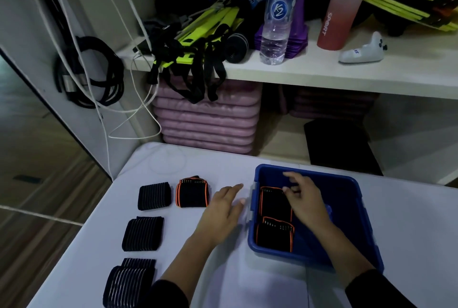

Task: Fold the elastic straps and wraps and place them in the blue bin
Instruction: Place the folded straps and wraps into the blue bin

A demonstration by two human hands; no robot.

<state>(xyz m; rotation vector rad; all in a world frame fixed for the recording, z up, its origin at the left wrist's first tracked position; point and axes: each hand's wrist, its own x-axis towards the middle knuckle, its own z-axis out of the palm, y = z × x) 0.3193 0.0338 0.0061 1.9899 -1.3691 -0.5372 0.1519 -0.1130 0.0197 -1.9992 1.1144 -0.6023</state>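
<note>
A blue bin (347, 191) stands on the white table (409, 221) at the right. Two folded black wraps with orange edges lie inside it, one farther (273, 202) and one nearer (275, 235). My right hand (304, 201) hovers inside the bin, fingers spread, fingertips at the farther wrap's top edge. My left hand (223, 208) rests flat on the table just left of the bin, holding nothing. A third orange-edged wrap (192, 192) lies folded left of that hand. Three black striped wraps lie folded in a column: far (154, 196), middle (143, 233), near (128, 283).
A white shelf (322, 74) behind the table carries a water bottle (277, 15), a pink bottle (334, 10), yellow-black straps (198, 42) and purple items. Pink mats (208, 119) are stacked below. Black cables (94, 72) hang at the left wall.
</note>
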